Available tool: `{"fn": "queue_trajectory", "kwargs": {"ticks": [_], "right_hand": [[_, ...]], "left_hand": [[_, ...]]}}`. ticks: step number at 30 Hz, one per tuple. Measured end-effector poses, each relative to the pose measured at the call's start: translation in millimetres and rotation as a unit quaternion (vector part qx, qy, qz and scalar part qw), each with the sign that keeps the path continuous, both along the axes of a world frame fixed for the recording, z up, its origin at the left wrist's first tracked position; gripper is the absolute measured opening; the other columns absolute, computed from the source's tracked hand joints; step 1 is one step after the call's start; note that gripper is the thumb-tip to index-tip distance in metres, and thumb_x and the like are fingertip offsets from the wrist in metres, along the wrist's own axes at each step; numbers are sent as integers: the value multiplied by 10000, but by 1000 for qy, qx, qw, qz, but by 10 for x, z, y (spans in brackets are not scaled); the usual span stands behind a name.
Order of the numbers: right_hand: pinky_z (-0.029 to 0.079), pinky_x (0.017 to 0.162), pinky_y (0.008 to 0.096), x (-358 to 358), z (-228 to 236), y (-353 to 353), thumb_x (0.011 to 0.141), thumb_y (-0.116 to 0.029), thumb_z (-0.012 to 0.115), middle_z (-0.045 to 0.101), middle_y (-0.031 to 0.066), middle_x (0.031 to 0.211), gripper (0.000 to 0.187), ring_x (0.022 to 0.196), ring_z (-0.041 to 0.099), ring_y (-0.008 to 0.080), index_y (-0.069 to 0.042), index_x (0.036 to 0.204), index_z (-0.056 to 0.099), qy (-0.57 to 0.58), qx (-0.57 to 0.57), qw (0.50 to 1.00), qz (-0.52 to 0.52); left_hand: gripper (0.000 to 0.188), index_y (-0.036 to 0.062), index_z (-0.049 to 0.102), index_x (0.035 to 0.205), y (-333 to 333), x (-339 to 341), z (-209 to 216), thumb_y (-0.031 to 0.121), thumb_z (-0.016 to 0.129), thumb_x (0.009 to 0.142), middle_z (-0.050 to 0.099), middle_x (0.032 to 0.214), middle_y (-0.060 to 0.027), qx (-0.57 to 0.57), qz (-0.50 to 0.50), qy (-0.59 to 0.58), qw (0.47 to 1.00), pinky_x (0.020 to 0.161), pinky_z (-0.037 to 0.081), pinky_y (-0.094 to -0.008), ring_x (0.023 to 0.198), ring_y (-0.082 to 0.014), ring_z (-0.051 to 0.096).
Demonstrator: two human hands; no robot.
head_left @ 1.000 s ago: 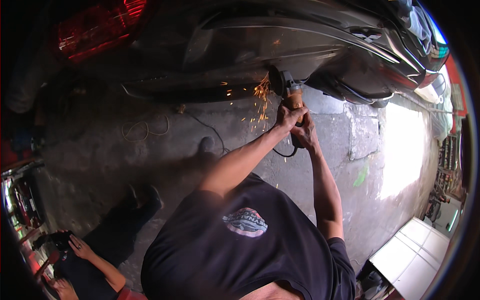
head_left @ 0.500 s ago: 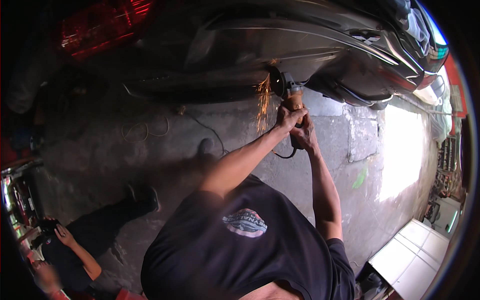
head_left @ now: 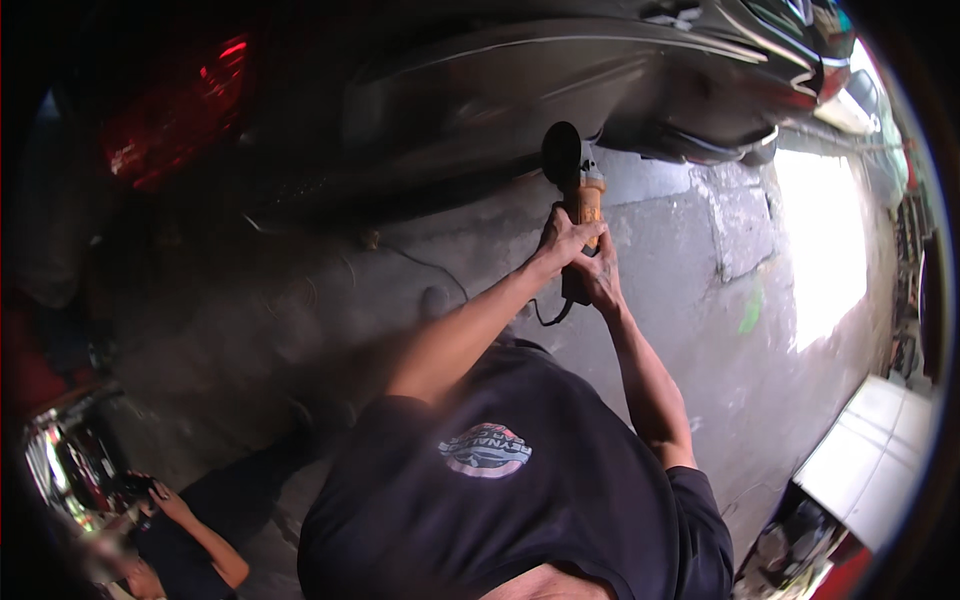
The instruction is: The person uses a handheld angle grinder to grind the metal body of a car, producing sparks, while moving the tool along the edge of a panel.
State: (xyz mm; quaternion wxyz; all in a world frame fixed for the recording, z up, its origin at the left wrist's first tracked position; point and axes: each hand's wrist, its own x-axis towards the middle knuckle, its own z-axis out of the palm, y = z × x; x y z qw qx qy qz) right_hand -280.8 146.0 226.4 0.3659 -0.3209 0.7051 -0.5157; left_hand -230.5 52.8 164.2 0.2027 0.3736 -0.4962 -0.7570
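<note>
Beside the lower edge of a dark car [head_left: 480,115], grasping an angle grinder [head_left: 591,190] with both left hand [head_left: 566,238] and right hand [head_left: 602,274], clasped around it from either side. Judging by the pose, at the grinding step, perhaps between passes, with no sparks visible; cannot confirm contact between disc [head_left: 562,152] and car. Calls next, probably, for a steady two-handed hold and careful aim. For shape and surface: flat round dark disc, metallic gear head [head_left: 588,163], smooth orange casing [head_left: 592,206], black cord [head_left: 546,322] curving below. Beyond, glossy curved panels [head_left: 560,85]; underfoot, rough grey patched concrete floor [head_left: 665,270].
</note>
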Motion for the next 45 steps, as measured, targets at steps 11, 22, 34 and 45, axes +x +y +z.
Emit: {"fn": "queue_trajectory", "kwargs": {"ticks": [11, 22, 34, 45], "right_hand": [[523, 871, 319, 948, 84, -331, 845, -296, 729, 618, 138, 1166, 656, 1012, 637, 192, 16, 1355, 458, -309, -144, 916, -211], [504, 936, 333, 1564, 85, -911, 811, -234, 714, 595, 132, 1218, 664, 1102, 599, 195, 20, 1368, 459, -332, -245, 867, -278], [488, 978, 354, 1499, 124, -893, 771, -223, 725, 582, 167, 1247, 724, 1148, 590, 236, 39, 1387, 448, -296, -223, 881, -294], [492, 970, 345, 1465, 156, -983, 770, -230, 729, 593, 160, 1223, 738, 1126, 599, 225, 41, 1392, 438, -317, -226, 873, -296]], "left_hand": [[571, -76, 508, 1209, -581, 756, 967, 296, 763, 858, 633, 1075, -181, 11, -211, -111, 971, 779, 559, -357, 928, -206, 663], [487, -42, 524, 1248, -1196, 1173, 1061, 234, 739, 909, 645, 1075, -134, -22, -289, -138, 947, 803, 555, -325, 914, -174, 666], [473, -37, 531, 1252, -1199, 1115, 1119, 235, 728, 920, 647, 1085, -127, -23, -294, -142, 945, 839, 549, -327, 942, -182, 665], [461, -33, 540, 1256, -1286, 1091, 1127, 232, 720, 924, 656, 1068, -119, -11, -296, -139, 945, 825, 549, -315, 922, -171, 668]]}}
